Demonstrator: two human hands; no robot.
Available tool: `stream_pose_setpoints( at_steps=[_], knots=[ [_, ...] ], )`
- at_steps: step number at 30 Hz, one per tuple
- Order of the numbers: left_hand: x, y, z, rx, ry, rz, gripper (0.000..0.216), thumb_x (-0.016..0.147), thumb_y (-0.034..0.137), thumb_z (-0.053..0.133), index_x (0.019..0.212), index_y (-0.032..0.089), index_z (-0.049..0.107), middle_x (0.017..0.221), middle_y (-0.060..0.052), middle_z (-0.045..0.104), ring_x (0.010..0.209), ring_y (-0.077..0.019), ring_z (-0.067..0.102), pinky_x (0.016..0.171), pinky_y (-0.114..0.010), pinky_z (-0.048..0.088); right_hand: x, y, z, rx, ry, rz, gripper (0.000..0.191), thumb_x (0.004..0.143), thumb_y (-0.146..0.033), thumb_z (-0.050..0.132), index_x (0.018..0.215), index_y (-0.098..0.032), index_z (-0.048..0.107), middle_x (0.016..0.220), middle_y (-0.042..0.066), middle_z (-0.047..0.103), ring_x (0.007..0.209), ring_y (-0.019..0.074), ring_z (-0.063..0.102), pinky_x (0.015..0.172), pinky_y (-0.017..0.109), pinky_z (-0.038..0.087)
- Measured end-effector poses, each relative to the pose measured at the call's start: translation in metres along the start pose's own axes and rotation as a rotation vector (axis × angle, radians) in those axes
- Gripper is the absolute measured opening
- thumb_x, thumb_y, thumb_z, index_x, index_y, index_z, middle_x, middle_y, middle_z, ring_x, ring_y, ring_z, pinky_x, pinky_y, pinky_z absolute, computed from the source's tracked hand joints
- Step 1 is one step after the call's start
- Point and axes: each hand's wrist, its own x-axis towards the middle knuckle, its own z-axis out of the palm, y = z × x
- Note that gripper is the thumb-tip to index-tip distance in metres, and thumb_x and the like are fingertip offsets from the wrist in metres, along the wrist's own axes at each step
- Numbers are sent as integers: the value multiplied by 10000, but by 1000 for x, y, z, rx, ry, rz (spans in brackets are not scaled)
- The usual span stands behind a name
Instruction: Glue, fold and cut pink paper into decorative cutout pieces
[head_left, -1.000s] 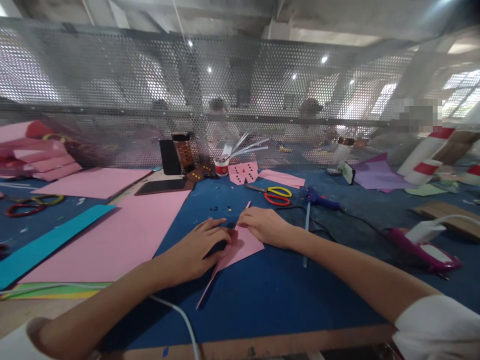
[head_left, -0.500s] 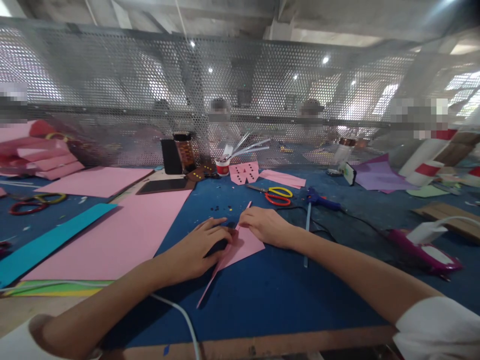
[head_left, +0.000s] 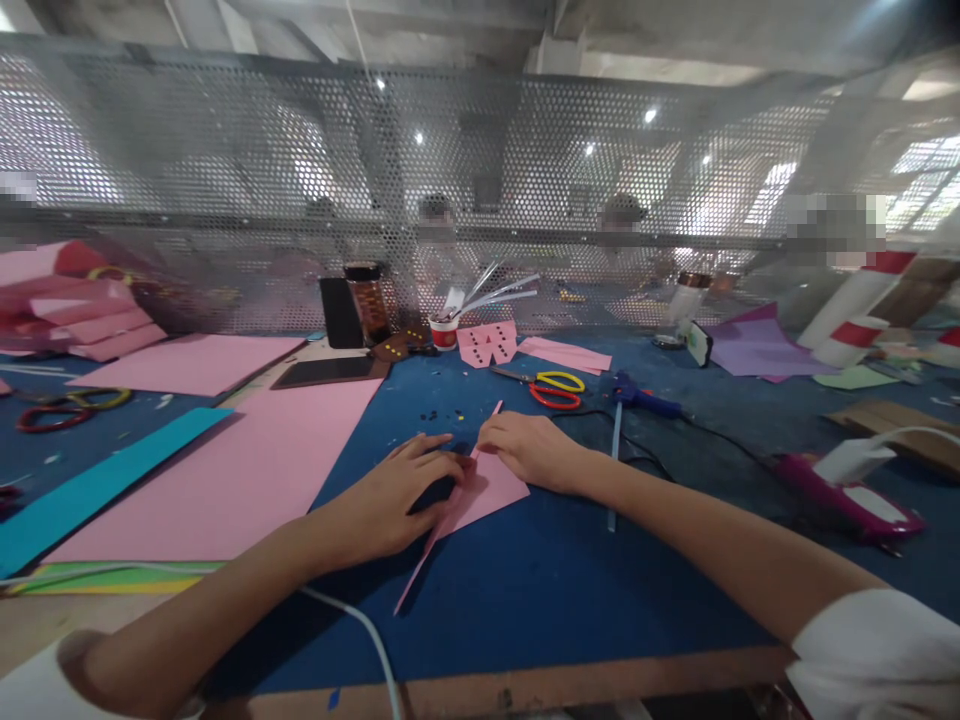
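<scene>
A piece of pink paper [head_left: 495, 492] lies on the blue table mat in front of me, with a narrow strip along its left side standing up at a fold. My left hand [head_left: 394, 500] holds this raised side between thumb and curled fingers. At the upper part of the fold, my right hand [head_left: 532, 452] presses the paper, its fingertips closed on the edge and partly hiding it. Beyond my hands lie scissors [head_left: 556, 390] with yellow and red handles. A blue glue gun [head_left: 649, 400] rests to their right, a glue stick in its back end.
Large pink sheets [head_left: 247, 480] and a teal strip [head_left: 112, 490] cover the left side. A cup of glue sticks [head_left: 444, 333] stands near the perforated metal screen [head_left: 510, 150]. At right is a purple power strip [head_left: 847, 497]. A white cable [head_left: 360, 615] crosses the front left.
Both hands and the pink paper keep almost the same position. Only the camera view has shifted very slightly.
</scene>
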Motion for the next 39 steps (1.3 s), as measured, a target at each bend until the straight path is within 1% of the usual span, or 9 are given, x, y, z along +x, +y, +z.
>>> stream_pose_setpoints(
  at_steps=[9, 14, 18, 24, 32, 39],
  knots=[
    [0, -3, 1, 22, -28, -4, 311, 933, 200, 526, 1231, 285, 555, 1410, -15, 569, 1444, -272, 309, 1160, -530, 284, 1, 0, -1, 0, -15, -2, 252, 936, -74, 507, 1089, -177, 679, 1181, 70, 674, 1089, 193, 606, 892, 307, 490],
    [0, -1, -1, 43, -37, 1, 291, 935, 197, 523, 1210, 283, 565, 1407, -15, 573, 1430, -280, 328, 1157, -541, 282, 1, 0, 0, -6, -14, 2, 247, 938, -76, 508, 1082, -178, 682, 1170, 64, 678, 1074, 194, 611, 874, 303, 493],
    [0, 0, -1, 51, -51, -8, 284, 945, 208, 509, 1213, 287, 558, 1411, 1, 567, 1434, -277, 313, 1167, -543, 271, 1, 0, 0, -9, -11, -2, 249, 941, -78, 509, 1087, -180, 682, 1174, 63, 676, 1077, 189, 609, 871, 294, 488],
    [-1, 2, -2, 59, -52, -12, 274, 953, 221, 498, 1209, 298, 559, 1403, 11, 570, 1431, -264, 317, 1172, -524, 281, 0, -1, 0, -18, -8, 2, 242, 946, -89, 513, 1098, -181, 677, 1178, 67, 673, 1081, 187, 607, 874, 281, 479],
    [0, 3, -3, 32, -36, 6, 295, 936, 184, 514, 1208, 292, 555, 1383, 7, 580, 1417, -247, 337, 1166, -498, 298, 0, -2, -1, -16, -23, 5, 246, 948, -86, 507, 1099, -181, 676, 1176, 76, 671, 1074, 190, 605, 855, 286, 481],
    [0, 4, -2, 43, -21, 10, 303, 933, 177, 512, 1213, 286, 550, 1367, -2, 586, 1410, -247, 346, 1152, -490, 317, 0, -1, -1, -32, -28, -10, 228, 942, -85, 521, 1087, -180, 669, 1175, 60, 667, 1066, 190, 600, 846, 282, 473]
  ],
)
